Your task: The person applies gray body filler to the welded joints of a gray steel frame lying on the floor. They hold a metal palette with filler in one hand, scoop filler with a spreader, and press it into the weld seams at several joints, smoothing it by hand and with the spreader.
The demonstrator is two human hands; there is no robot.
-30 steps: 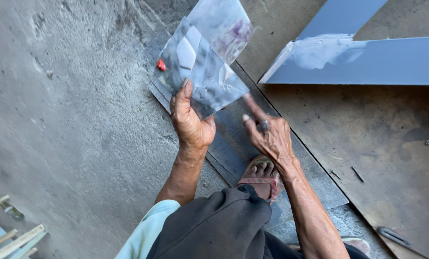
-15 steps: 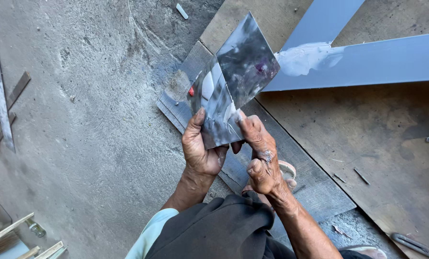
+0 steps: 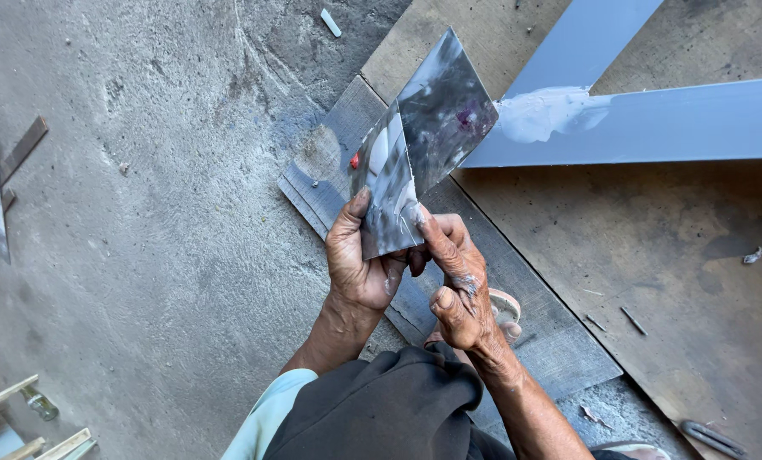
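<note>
Above the grey plank (image 3: 330,183) | left hand (image 3: 360,268) grips smeared metal blade (image 3: 389,200) | right hand (image 3: 458,290) grips second blade (image 3: 445,106), edges touching | putty blob (image 3: 543,115) on grey beam (image 3: 653,123)

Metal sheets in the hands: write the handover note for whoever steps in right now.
Left hand: grips the smaller smeared metal sheet by its lower edge, thumb on its face.
Right hand: forefinger on the sheet's right edge, putty on the fingers.
A larger smeared sheet stands just behind, touching it; which hand holds it is unclear.
Below: grey plank on the concrete floor.
Done: white putty lies on the grey painted bars.
Left: both sheets still carry smears.
</note>
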